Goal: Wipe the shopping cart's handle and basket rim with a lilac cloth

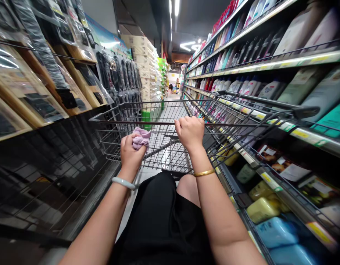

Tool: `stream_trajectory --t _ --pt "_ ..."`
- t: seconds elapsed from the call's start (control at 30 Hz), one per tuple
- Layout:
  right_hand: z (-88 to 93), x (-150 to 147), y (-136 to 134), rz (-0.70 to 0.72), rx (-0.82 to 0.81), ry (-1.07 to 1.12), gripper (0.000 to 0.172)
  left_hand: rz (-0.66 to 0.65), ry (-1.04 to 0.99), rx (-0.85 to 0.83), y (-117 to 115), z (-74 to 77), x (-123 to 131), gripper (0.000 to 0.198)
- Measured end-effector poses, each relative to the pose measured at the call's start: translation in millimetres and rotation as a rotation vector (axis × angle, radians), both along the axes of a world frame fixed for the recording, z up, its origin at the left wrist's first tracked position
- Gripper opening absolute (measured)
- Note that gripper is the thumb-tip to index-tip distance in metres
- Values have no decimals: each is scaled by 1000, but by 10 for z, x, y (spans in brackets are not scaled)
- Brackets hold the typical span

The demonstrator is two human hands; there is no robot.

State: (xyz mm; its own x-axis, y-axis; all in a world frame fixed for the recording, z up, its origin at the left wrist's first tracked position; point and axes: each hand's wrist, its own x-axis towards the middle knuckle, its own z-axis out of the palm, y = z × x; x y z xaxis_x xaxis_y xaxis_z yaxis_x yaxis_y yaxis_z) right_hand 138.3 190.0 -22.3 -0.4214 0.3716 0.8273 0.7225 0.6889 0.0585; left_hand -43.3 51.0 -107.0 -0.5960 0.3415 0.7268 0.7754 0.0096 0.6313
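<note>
A crumpled pale purple cloth point(142, 138) is gripped in my left hand point(130, 147), which is just below the top wire of a dark metal shopping cart point(164, 152). Whether the left fingers also touch the cart I cannot tell. My right hand point(190, 132) is closed over the cart's near rim bar point(227, 125), with the knuckles up. Through the basket wires the floor shows. A pale bangle point(124, 183) circles my left wrist and a gold bracelet point(204, 173) my right.
Shelves of bottles point(266, 90) run close along the right, beside the cart. On the left, packaged goods point(122, 73) hang from a rack above a black wire panel point(48, 180). Stacked cartons point(145, 62) stand farther on. The tiled aisle point(172, 106) leads straight ahead.
</note>
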Motion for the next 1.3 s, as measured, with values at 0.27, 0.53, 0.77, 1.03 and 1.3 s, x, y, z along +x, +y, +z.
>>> stream_trajectory --t 0.27,0.53,0.77,1.03,1.3 --pt "-4 1 -1 -2 -5 -1 45 -69 -59 -141 81 -270 39 31" --pt "-6 -4 2 -9 -5 -1 46 -42 16 -29 85 19 75 32" --pt "0 4 -3 0 -4 3 46 -51 -61 -174 127 -272 87 34" --pt "2 3 -3 -5 -22 -4 48 -74 67 36 65 273 265 30" --pt "0 5 -2 -1 -4 1 46 -75 176 121 54 565 380 30"
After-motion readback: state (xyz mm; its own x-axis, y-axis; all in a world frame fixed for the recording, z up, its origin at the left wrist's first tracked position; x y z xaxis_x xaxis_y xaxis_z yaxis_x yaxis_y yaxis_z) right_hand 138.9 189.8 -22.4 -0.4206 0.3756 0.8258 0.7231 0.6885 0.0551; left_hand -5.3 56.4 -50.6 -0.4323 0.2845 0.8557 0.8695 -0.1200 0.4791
